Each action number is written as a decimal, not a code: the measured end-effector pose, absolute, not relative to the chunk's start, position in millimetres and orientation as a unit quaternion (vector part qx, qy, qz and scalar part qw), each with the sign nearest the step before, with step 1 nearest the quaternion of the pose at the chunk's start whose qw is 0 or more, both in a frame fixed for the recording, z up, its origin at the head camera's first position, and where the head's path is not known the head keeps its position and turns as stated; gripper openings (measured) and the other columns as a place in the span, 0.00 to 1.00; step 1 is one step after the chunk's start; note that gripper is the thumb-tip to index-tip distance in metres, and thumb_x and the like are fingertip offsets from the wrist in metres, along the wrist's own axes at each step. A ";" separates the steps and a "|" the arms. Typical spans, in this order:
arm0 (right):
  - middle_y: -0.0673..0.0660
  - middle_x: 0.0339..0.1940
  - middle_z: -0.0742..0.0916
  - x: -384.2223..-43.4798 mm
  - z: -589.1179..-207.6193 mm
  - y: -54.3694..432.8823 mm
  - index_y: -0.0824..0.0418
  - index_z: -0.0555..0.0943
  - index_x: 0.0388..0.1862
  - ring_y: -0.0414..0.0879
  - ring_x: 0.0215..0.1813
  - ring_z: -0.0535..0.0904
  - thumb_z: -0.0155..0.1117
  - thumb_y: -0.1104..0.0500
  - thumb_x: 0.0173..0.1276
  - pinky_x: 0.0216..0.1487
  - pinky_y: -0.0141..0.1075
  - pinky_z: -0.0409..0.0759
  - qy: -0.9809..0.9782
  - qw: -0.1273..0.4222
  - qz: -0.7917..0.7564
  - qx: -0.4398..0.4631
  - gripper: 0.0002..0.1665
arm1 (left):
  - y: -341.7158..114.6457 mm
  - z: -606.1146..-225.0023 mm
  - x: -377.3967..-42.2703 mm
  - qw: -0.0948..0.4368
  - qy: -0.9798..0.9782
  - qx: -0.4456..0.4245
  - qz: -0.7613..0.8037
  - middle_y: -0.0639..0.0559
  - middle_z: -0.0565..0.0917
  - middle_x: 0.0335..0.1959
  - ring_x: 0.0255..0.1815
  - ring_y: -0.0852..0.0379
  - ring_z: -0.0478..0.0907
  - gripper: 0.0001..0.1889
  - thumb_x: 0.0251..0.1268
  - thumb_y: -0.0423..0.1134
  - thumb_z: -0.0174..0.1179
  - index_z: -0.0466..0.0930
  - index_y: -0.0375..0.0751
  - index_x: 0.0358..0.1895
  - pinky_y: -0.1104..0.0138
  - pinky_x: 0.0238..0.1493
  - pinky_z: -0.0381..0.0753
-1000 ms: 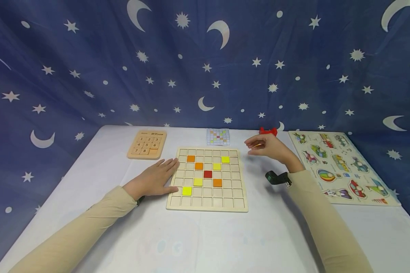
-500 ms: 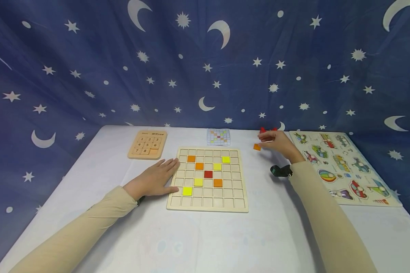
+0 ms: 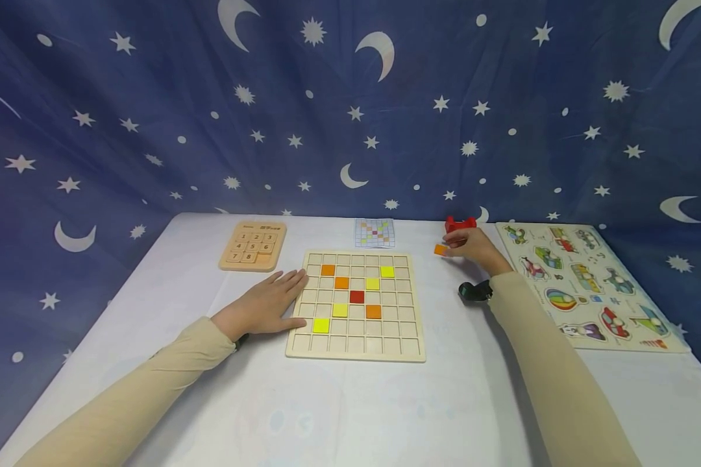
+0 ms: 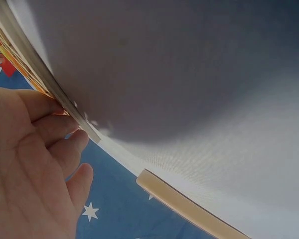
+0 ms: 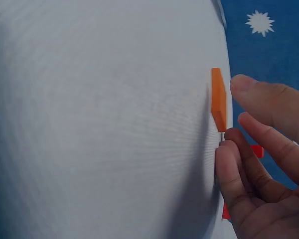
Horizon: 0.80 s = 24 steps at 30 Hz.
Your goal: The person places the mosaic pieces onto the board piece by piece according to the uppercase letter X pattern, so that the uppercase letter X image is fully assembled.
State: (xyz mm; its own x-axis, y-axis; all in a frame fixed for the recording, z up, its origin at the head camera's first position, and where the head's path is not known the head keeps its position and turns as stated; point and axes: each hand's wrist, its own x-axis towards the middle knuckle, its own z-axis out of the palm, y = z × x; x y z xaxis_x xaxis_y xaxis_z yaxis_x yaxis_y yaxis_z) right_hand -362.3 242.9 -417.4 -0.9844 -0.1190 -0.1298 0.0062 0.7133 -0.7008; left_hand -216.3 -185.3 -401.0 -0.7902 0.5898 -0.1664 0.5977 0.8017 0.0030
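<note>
The pale wooden grid board (image 3: 411, 350) in the head view bears several orange and yellow square tiles and a red tile (image 3: 357, 297) near its middle. My left hand (image 3: 263, 305) rests along its left edge, the thumb over the rim; the left wrist view shows the fingertips (image 4: 57, 107) against that edge. Right of the board, a loose orange tile (image 3: 440, 250) lies by the fingers of my right hand (image 3: 473, 250). In the right wrist view the orange tile (image 5: 218, 99) stands apart from the thumb, and the fingers are loosely bent.
A small printed pattern card (image 3: 375, 233) lies behind the board. A wooden number puzzle (image 3: 252, 247) is at the back left. Behind my right hand stands a red object (image 3: 459, 224). A picture peg puzzle (image 3: 537, 311) lies at the right. A starry blue curtain (image 3: 350, 84) backs the table.
My right hand has drawn slightly right. A thin orange-yellow edge showed between its fingers a second ago; now an orange tile shows beside the fingertips. My left hand has stayed still.
</note>
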 end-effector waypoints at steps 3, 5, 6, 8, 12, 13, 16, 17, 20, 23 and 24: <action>0.63 0.43 0.82 -362.2 -418.6 240.3 0.67 0.79 0.53 0.50 0.44 0.74 0.71 0.63 0.55 0.45 0.29 0.76 0.926 0.081 -0.367 -0.028 0.25 | -185.2 -400.6 -216.6 0.079 0.946 0.314 -0.024 0.38 0.52 0.75 0.76 0.42 0.50 0.46 0.65 0.64 0.47 0.49 0.30 0.73 0.50 0.76 0.50; 0.63 0.42 0.82 -361.1 -418.0 238.4 0.68 0.79 0.52 0.50 0.43 0.73 0.71 0.64 0.55 0.44 0.27 0.75 0.928 0.080 -0.362 -0.026 0.24 | -185.2 -400.6 -216.9 0.080 0.946 0.313 -0.023 0.38 0.52 0.75 0.76 0.42 0.50 0.46 0.65 0.64 0.47 0.49 0.31 0.73 0.51 0.76 0.50; 0.63 0.41 0.82 -360.6 -417.4 237.4 0.68 0.79 0.52 0.50 0.43 0.73 0.71 0.64 0.55 0.43 0.27 0.75 0.929 0.080 -0.360 -0.025 0.24 | -185.2 -400.8 -217.1 0.081 0.946 0.313 -0.024 0.38 0.52 0.75 0.76 0.42 0.50 0.46 0.65 0.64 0.47 0.49 0.31 0.73 0.51 0.76 0.50; 0.62 0.41 0.81 -360.0 -416.2 235.9 0.67 0.80 0.52 0.50 0.42 0.73 0.71 0.65 0.55 0.43 0.27 0.75 0.930 0.082 -0.359 -0.019 0.23 | -185.4 -401.5 -217.7 0.080 0.946 0.314 -0.025 0.38 0.52 0.75 0.76 0.42 0.50 0.46 0.65 0.64 0.47 0.49 0.31 0.73 0.51 0.76 0.50; 0.61 0.39 0.80 -358.6 -412.5 234.0 0.67 0.80 0.51 0.50 0.42 0.72 0.69 0.67 0.56 0.44 0.28 0.74 0.929 0.090 -0.358 -0.010 0.22 | -185.5 -402.3 -218.5 0.078 0.946 0.315 -0.025 0.38 0.52 0.75 0.76 0.42 0.50 0.46 0.65 0.64 0.47 0.49 0.31 0.73 0.51 0.76 0.50; 0.61 0.39 0.80 -358.3 -411.6 234.0 0.67 0.80 0.51 0.50 0.42 0.71 0.69 0.67 0.56 0.43 0.28 0.74 0.929 0.092 -0.358 -0.010 0.21 | -185.5 -402.2 -218.5 0.077 0.946 0.315 -0.025 0.38 0.52 0.75 0.76 0.42 0.50 0.46 0.65 0.64 0.47 0.49 0.31 0.73 0.51 0.76 0.51; 0.61 0.38 0.79 -356.4 -408.6 233.2 0.68 0.81 0.50 0.51 0.41 0.71 0.69 0.67 0.57 0.41 0.27 0.74 0.931 0.097 -0.352 -0.013 0.20 | -185.3 -402.2 -218.8 0.077 0.946 0.315 -0.024 0.38 0.53 0.75 0.76 0.42 0.51 0.46 0.65 0.64 0.47 0.49 0.31 0.73 0.51 0.76 0.51; 0.61 0.38 0.80 -355.4 -407.8 232.9 0.68 0.81 0.50 0.51 0.41 0.71 0.69 0.67 0.56 0.40 0.27 0.73 0.931 0.097 -0.351 -0.017 0.20 | -185.3 -402.4 -218.9 0.077 0.946 0.315 -0.024 0.38 0.53 0.75 0.76 0.42 0.51 0.46 0.65 0.64 0.47 0.49 0.31 0.73 0.51 0.76 0.50; 0.63 0.40 0.81 -352.5 -407.3 231.2 0.69 0.81 0.49 0.50 0.40 0.72 0.69 0.67 0.56 0.39 0.26 0.74 0.933 0.098 -0.344 -0.028 0.20 | -185.1 -403.1 -219.0 0.079 0.946 0.314 -0.023 0.38 0.53 0.75 0.76 0.42 0.50 0.46 0.65 0.64 0.47 0.49 0.31 0.73 0.51 0.76 0.50; 0.64 0.41 0.83 -348.0 -406.8 227.2 0.69 0.82 0.47 0.49 0.39 0.73 0.70 0.67 0.55 0.39 0.25 0.74 0.935 0.094 -0.338 -0.055 0.19 | -185.0 -403.0 -218.3 0.081 0.946 0.313 -0.023 0.38 0.52 0.75 0.76 0.42 0.50 0.46 0.65 0.64 0.47 0.49 0.31 0.73 0.50 0.76 0.50; 0.65 0.41 0.84 -346.1 -406.3 225.1 0.69 0.82 0.47 0.49 0.38 0.74 0.71 0.67 0.55 0.39 0.24 0.75 0.934 0.092 -0.337 -0.067 0.19 | -185.0 -402.8 -218.1 0.082 0.946 0.313 -0.024 0.38 0.52 0.75 0.76 0.42 0.50 0.46 0.65 0.64 0.47 0.49 0.31 0.73 0.51 0.76 0.50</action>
State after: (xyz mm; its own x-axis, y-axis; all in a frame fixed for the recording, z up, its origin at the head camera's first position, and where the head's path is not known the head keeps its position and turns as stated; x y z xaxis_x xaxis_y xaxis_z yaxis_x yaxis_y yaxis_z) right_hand -346.1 225.1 -406.3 -0.9740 -0.1870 -0.1276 -0.0623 0.7634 -0.6429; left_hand -218.1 -185.0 -402.8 -0.7909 0.5880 -0.1695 0.5958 0.8031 0.0062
